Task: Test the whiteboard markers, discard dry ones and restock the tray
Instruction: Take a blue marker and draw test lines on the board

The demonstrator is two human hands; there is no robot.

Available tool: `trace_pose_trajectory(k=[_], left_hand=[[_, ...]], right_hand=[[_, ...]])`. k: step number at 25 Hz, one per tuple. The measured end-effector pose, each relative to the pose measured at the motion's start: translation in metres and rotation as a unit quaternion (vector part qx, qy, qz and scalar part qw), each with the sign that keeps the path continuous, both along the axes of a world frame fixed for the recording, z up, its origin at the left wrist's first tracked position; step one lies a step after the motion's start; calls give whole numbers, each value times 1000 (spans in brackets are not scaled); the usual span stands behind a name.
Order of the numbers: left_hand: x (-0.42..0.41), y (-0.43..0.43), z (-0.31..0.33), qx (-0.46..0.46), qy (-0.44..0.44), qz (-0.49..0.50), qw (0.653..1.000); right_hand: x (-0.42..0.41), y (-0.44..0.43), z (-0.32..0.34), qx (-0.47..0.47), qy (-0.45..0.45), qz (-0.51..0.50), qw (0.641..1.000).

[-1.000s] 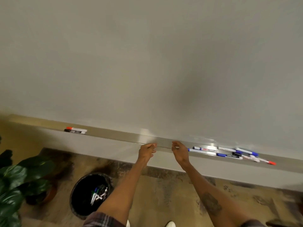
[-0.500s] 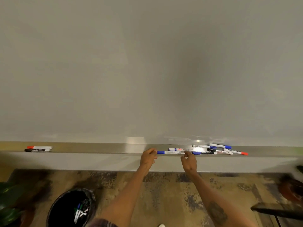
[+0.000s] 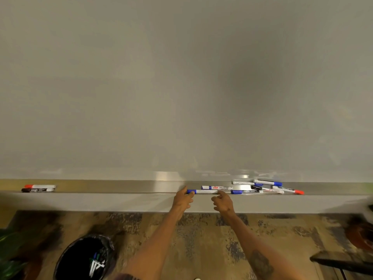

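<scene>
A white marker with a blue cap lies along the front lip of the metal whiteboard tray. My left hand pinches its blue cap end. My right hand holds the other end with curled fingers. Just right of my hands lies a loose pile of several blue, black and red-capped markers. A red-capped and a black-capped marker lie side by side at the tray's far left. The whiteboard above is blank.
On the floor at lower left stands a black round bin holding several discarded markers. Plant leaves show at the left edge. Dark furniture sits at the lower right.
The view swung level with the tray. My hands closed on the two ends of the blue-capped marker, which now lies a little left of the pile.
</scene>
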State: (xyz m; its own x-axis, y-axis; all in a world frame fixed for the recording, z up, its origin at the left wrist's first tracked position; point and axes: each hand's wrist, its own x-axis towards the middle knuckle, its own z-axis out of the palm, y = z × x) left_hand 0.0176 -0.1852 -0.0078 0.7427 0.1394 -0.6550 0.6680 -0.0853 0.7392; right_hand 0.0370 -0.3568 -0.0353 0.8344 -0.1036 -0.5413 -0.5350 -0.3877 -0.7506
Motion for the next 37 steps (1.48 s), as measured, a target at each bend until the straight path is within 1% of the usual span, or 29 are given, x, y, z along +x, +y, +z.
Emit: trace_pose_trajectory(k=[3,6,9,10,12,14,16,17,18,20,21,22,24,27,30,33,35,37], left_hand=[[0,4,1,-7,-3,25,1000],[-2,11,3,19,-40,66,997],[-4,24,10,84,-76,108,988],[-5,30,13,86,-92,136,983],[-7,46,23,68,-126,193,971],[-7,65,32,17,-157,243,957],[-7,86,43,-22,-176,268,947],[-8,96,50,-34,-185,267,945],[-8,104,57,-45,-197,261,944],[-12,121,74,-51,-229,231,944],[-15,128,85,-44,-245,211,945],[-18,134,93,-37,-260,192,946],[-23,142,108,-24,-286,170,943],[-30,156,135,-36,-320,179,930],[-32,171,163,-72,-344,188,917],[-38,178,190,-128,-359,182,906],[-41,181,202,-140,-375,175,900],[-41,185,214,-127,-391,170,896]], right_hand=[[-2,1,4,15,-10,-41,999],[-6,8,8,44,-39,-100,993],[-9,19,16,136,-42,-146,979],[-10,25,22,176,-39,-151,972],[-15,38,37,253,-37,-139,957],[-20,52,46,310,-31,-101,945],[-25,68,54,334,-12,-50,941],[-28,77,59,322,-3,-23,947],[-29,87,65,284,-7,13,959],[-29,114,81,159,-61,109,979],[-29,131,92,106,-100,153,977],[-28,148,103,78,-136,182,971],[-26,180,123,78,-187,205,958],[-27,213,147,119,-230,174,950],[-32,237,166,103,-301,170,932],[-35,258,188,117,-335,164,920],[-36,266,200,110,-359,157,914],[-37,270,212,70,-389,154,905]])
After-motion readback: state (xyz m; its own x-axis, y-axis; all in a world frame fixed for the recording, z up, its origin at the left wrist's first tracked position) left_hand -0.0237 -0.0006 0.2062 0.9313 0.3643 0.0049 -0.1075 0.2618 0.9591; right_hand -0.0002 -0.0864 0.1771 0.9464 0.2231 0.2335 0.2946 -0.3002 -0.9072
